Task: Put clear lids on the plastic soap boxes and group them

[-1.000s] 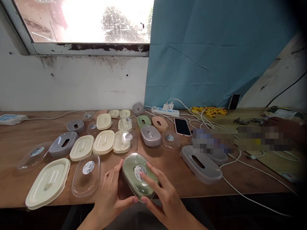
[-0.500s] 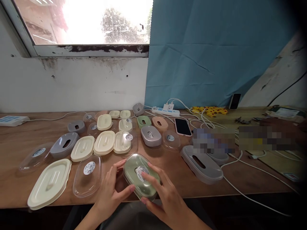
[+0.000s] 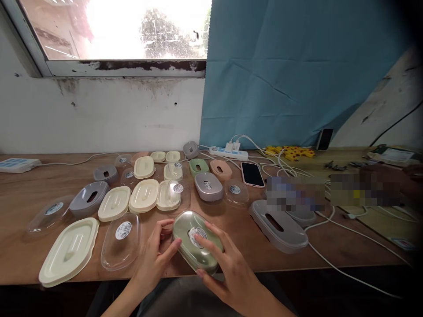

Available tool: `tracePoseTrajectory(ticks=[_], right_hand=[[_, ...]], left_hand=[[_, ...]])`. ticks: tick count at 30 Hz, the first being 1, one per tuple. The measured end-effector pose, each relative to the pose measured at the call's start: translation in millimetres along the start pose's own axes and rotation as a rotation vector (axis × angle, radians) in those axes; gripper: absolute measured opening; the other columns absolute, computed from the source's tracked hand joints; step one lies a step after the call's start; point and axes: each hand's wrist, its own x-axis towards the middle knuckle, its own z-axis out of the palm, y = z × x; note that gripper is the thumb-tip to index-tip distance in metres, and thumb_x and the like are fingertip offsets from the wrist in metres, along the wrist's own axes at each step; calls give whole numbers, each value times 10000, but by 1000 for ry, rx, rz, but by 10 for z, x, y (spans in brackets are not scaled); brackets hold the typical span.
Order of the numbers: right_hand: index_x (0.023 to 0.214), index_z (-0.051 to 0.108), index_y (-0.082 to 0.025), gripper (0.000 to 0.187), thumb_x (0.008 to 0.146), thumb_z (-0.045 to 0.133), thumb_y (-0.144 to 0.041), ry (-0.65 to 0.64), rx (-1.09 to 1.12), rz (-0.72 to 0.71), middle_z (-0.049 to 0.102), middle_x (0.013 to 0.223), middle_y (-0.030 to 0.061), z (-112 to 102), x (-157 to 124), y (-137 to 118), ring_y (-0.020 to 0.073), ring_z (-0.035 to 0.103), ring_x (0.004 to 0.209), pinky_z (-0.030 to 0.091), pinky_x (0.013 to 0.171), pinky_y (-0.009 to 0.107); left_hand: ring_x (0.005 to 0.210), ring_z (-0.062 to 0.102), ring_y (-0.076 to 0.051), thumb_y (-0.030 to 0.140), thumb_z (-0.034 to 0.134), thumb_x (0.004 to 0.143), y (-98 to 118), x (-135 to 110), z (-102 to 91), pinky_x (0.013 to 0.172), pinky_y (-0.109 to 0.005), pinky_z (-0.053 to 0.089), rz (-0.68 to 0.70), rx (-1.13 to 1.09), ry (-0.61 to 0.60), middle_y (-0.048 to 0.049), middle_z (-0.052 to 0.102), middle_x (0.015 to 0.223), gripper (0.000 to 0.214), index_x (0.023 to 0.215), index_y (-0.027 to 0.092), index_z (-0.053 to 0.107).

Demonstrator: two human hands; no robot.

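Note:
A green oval plastic box (image 3: 185, 255) with a clear lid (image 3: 183, 224) over its top is at the table's front edge, slightly turned. A round printed sticker (image 3: 197, 237) sits mid-lid. My right hand (image 3: 231, 264) grips the box from the right, index fingertip on the sticker, thumb at the near edge, other fingers along the far side. My left hand (image 3: 155, 251) is curled at the box's left end, with its thumb against the lid's rim; its fingertips are partly hidden. Left of that hand lies a loose clear lid (image 3: 115, 251), beside a large cream lid (image 3: 71, 251).
Several cream lids (image 3: 144, 196), clear lids and grey boxes (image 3: 88, 200) cover the table's left and middle. A long grey box (image 3: 280, 226) stands right. Behind are a phone (image 3: 252, 174), a power strip (image 3: 228, 153) and white cables. A person's hand (image 3: 383, 178) shows far right.
The green box and both hands have shifted very slightly to the right in view. My left thumb has slid a little up along the lid's rim. My grip otherwise looks the same.

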Motion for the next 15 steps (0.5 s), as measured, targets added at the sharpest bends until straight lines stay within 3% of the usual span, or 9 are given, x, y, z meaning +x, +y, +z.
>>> tracePoseTrajectory(ticks=[3, 5, 9, 12, 15], right_hand=[[1353, 381, -249, 585, 809, 595, -284, -24, -18, -2, 326, 1413, 117, -15, -4, 1, 268, 397, 1275, 471, 949, 385], [1359, 373, -258, 581, 815, 577, -270, -36, -48, 11, 326, 1422, 107, -27, -20, 22, 263, 414, 1265, 482, 939, 380], [1345, 397, -252, 528, 828, 505, -246, 47, -210, 107, 373, 1395, 115, -53, -75, 166, 310, 463, 1213, 510, 880, 469], [1291, 471, -235, 451, 851, 475, -331, 220, -413, 171, 355, 1400, 156, -82, -84, 269, 453, 325, 1271, 461, 820, 642], [1289, 456, -195, 451, 868, 482, -354, 334, -462, 154, 231, 1464, 178, -111, -53, 224, 482, 169, 1328, 387, 871, 696]], left_hand=[[1110, 535, -217, 421, 473, 872, 2, -40, 3, 939, -383, 439, 48, 111, 1, -95, 563, 1188, 391, 1199, 216, 417], [1167, 493, -223, 391, 467, 877, 9, -85, -44, 973, -403, 418, 152, 282, 24, -101, 516, 1260, 397, 1232, 225, 402], [1184, 461, -281, 397, 513, 835, 36, -181, -381, 967, -476, 388, 329, 807, 139, -91, 530, 1257, 403, 1209, 252, 469], [1153, 471, -326, 522, 468, 817, 51, -272, -852, 923, -522, 388, 175, 1043, 285, -115, 542, 1239, 483, 1201, 229, 489], [1180, 428, -387, 637, 404, 788, 36, -423, -1357, 942, -610, 322, -179, 1169, 434, -171, 490, 1296, 678, 1264, 156, 446]])
